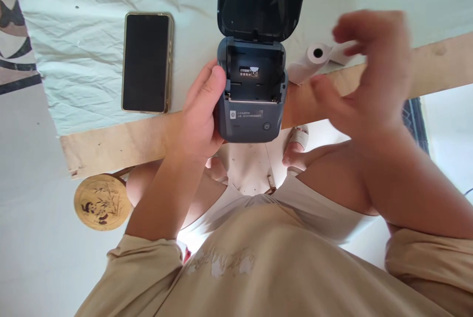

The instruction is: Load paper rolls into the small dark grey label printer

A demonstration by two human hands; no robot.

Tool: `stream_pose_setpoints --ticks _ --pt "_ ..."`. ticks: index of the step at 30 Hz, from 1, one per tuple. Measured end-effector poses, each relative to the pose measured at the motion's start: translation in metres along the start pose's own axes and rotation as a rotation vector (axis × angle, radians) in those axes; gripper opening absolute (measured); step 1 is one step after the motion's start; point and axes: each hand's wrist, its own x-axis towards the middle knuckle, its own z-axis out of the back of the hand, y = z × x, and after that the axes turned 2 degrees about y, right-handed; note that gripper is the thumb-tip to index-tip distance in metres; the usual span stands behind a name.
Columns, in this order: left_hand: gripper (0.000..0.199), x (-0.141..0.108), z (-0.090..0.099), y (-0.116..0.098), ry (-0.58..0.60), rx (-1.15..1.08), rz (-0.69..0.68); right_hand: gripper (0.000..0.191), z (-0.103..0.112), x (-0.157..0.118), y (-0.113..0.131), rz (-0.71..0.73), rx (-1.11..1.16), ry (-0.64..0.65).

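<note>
A dark grey portable label printer with its black lid swung up rests in my left hand, whose thumb presses on its left side. Inside the bare paper bay a small printed label shows, and a power button sits on the front. My right hand is raised to the right of the printer, fingers apart and a little blurred, with nothing visible in it. Just left of that hand, a white paper roll with a dark core lies on the table, partly hidden behind the printer and my fingers.
A phone with a dark screen lies on the pale green cloth to the left. The table's wooden edge runs below it. A round wooden stool with a panda picture stands at lower left. My legs are under the table.
</note>
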Motion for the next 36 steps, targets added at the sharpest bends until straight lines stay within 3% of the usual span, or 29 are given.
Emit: stream_pose_setpoints --ticks 2,5,11,14,17,21,24,28,31,34,36 --pt "0.025 0.000 -0.001 0.000 0.002 -0.022 -0.020 0.056 -0.011 0.002 0.007 -0.044 -0.066 0.107" --pt "0.023 -0.001 -0.002 0.000 -0.013 -0.034 -0.015 0.050 -0.022 0.006 0.007 -0.151 -0.103 0.165" --pt "0.024 -0.002 0.003 -0.002 -0.008 0.013 0.016 0.029 -0.024 0.009 0.006 -0.235 -0.085 0.138" --pt "0.021 0.000 0.009 -0.001 0.049 -0.010 0.037 0.042 -0.025 0.007 0.007 -0.235 0.008 0.083" --pt "0.022 0.001 0.011 -0.001 0.081 -0.025 0.025 0.062 -0.029 0.006 0.007 -0.276 0.269 0.035" --pt "0.023 0.002 0.009 0.000 0.052 -0.030 0.027 0.039 -0.029 0.007 0.002 -0.556 0.862 0.055" --pt "0.024 0.001 0.006 0.000 0.020 -0.021 0.025 0.034 -0.027 0.007 0.002 -0.645 0.974 0.170" --pt "0.026 0.000 0.006 -0.001 0.021 -0.011 0.030 0.042 -0.021 0.004 0.014 -0.510 0.712 0.116" --pt "0.030 0.000 0.008 -0.002 0.049 0.010 0.038 0.050 -0.017 0.004 0.022 -0.270 0.514 -0.039" --pt "0.035 0.000 0.005 -0.001 0.036 0.049 0.050 0.060 -0.015 0.008 0.025 -0.041 0.485 -0.151" --pt "0.034 0.000 0.001 0.000 -0.019 0.068 0.024 0.058 -0.017 0.011 0.028 0.025 0.497 -0.126"
